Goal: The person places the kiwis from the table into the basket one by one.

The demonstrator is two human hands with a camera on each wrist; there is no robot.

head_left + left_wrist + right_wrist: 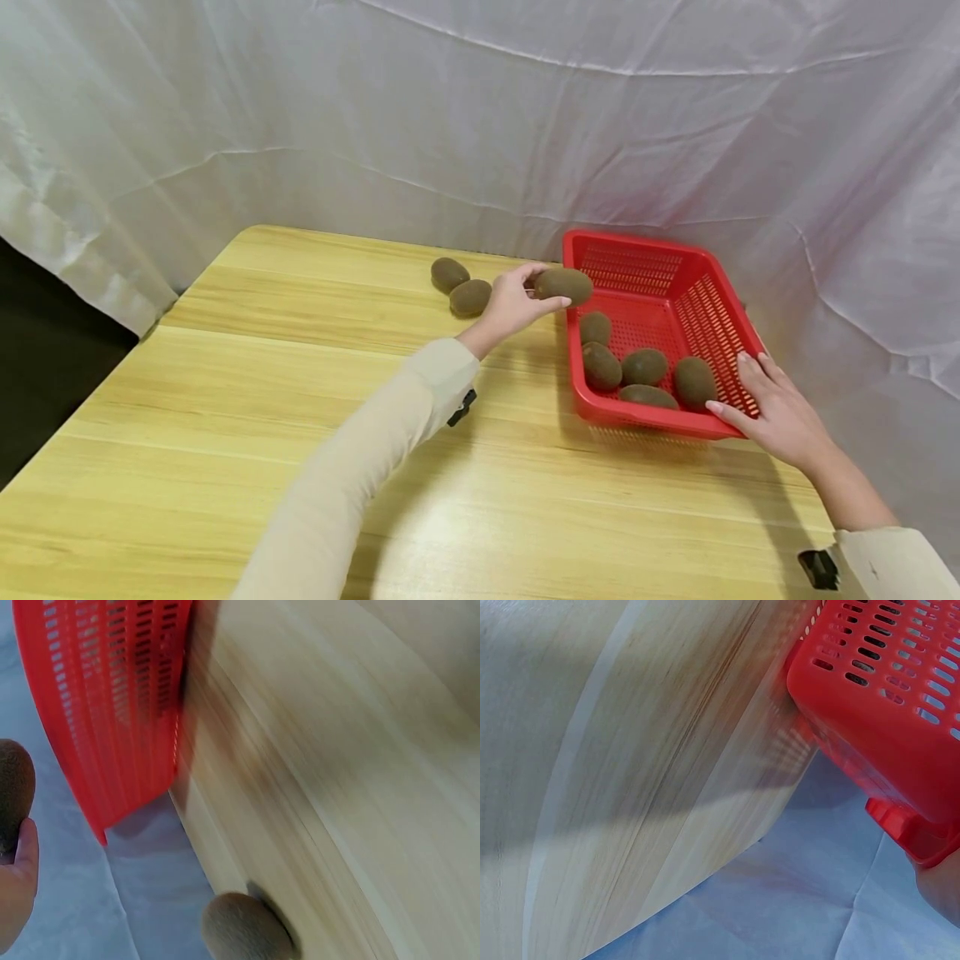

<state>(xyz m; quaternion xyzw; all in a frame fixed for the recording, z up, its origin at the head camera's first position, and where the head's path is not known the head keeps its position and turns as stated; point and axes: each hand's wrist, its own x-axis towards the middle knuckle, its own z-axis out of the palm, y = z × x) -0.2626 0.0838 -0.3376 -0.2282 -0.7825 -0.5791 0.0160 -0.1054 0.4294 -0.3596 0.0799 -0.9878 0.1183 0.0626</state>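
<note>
A brown kiwi (564, 286) is pinched between the thumb and fingers of my left hand (513, 302), at the left rim of a red basket (660, 423). The same kiwi (13, 791) shows at the left edge of the left wrist view. My right hand (780, 412) grips the basket's near right corner, with the thumb over the rim; in the right wrist view only a bit of that hand (941, 889) appears. Several kiwis, one of them a kiwi (694, 382) near my right thumb, lie in the near part of the basket.
Two more kiwis lie on the wooden table (262, 400), left of my left hand: a farther kiwi (450, 274) and a nearer kiwi (471, 297). A pale cloth curtain (420, 108) hangs behind the table's back edge, close to the basket.
</note>
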